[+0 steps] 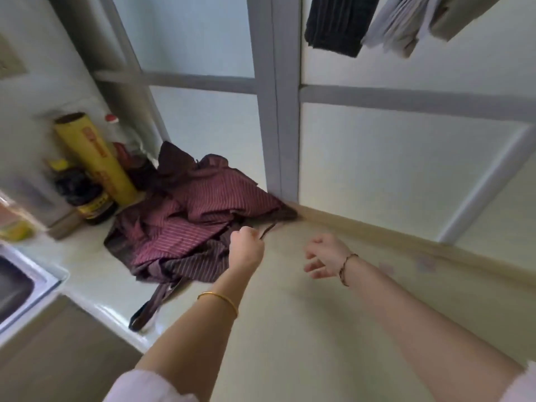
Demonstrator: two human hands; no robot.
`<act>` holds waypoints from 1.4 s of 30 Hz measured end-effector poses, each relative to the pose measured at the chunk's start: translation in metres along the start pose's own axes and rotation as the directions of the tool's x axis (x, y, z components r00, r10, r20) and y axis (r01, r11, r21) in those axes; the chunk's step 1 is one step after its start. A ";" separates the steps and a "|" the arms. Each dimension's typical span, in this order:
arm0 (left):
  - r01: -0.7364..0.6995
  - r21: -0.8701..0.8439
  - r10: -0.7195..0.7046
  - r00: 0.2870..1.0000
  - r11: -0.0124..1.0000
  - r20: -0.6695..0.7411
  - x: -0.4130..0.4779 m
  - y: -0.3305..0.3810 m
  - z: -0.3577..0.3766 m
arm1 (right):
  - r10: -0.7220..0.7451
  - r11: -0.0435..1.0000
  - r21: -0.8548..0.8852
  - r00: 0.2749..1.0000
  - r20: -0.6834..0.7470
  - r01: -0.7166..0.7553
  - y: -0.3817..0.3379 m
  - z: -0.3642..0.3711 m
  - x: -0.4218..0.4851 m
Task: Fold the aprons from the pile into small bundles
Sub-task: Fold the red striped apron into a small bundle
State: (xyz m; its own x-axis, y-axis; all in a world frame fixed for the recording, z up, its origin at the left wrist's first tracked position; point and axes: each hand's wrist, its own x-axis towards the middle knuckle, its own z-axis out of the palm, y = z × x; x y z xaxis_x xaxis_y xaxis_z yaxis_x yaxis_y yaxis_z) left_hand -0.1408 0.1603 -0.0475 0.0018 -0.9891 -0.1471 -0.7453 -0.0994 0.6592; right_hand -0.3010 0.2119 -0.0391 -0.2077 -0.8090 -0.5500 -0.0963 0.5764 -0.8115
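From the head camera, a pile of maroon aprons (191, 216) with thin pale stripes lies crumpled on a pale countertop (290, 329), pushed into the corner against the grey window frame (282, 126). The left hand (246, 248) sits at the pile's right edge, fingers curled into a fist that pinches a thin dark tie (268, 229) running from the aprons. The right hand (324, 256) hangs above the bare counter just beside it, fingers loosely spread and holding nothing. A gold bangle (219, 300) circles the left wrist and a dark cord bracelet (346, 266) the right. A looped apron strap (153, 306) trails from the pile toward the counter's front edge. Left of the pile stands a yellow cardboard roll (95, 158) with red writing too blurred to read, and next to it a dark sauce bottle (87, 198) whose yellow label is also unreadable. A steel sink (20, 285) shows at the far left. Dark and pale clothes (336, 21) hang at the top.
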 end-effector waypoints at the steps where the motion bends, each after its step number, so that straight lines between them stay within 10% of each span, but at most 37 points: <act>1: 0.056 0.051 -0.055 0.998 0.997 -0.010 0.013 -0.024 -0.009 | 0.023 1.000 -0.007 0.999 0.023 -0.022 0.004 0.018 0.006; 9: 0.295 0.258 -0.256 0.951 0.920 -0.173 0.131 -0.127 -0.072 | 0.061 0.996 0.067 0.998 0.034 -0.063 -0.018 0.132 0.065; 22: 0.453 0.088 -0.458 0.888 0.887 0.045 0.203 -0.172 -0.109 | 0.008 0.985 0.173 1.000 -0.016 -0.005 -0.046 0.192 0.094; 29: -0.051 -0.267 0.130 0.949 0.962 0.287 0.181 -0.075 -0.109 | -0.021 0.960 0.264 0.964 -0.264 0.093 -0.054 0.175 0.090; 32: -0.143 0.018 0.133 0.956 0.990 0.262 0.181 -0.048 -0.090 | -0.038 0.948 0.276 0.917 -0.398 0.160 -0.059 0.155 0.084; 35: 0.105 0.347 -0.158 0.979 0.932 0.129 0.185 -0.073 -0.085 | -0.020 0.956 0.261 0.916 -0.402 0.135 -0.050 0.140 0.076; 42: 0.279 0.381 -0.319 0.947 0.881 0.045 0.195 -0.137 -0.087 | 0.038 0.977 0.214 0.984 -0.173 0.000 -0.039 0.191 0.078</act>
State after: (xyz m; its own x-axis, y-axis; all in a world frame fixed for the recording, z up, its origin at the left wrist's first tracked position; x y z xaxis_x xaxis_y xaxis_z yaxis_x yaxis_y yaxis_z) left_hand 0.0196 -0.0283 -0.1020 0.2099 -0.8996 -0.3830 -0.9104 -0.3226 0.2589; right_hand -0.1274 0.1041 -0.0883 -0.3761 -0.7544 -0.5380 0.1142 0.5385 -0.8348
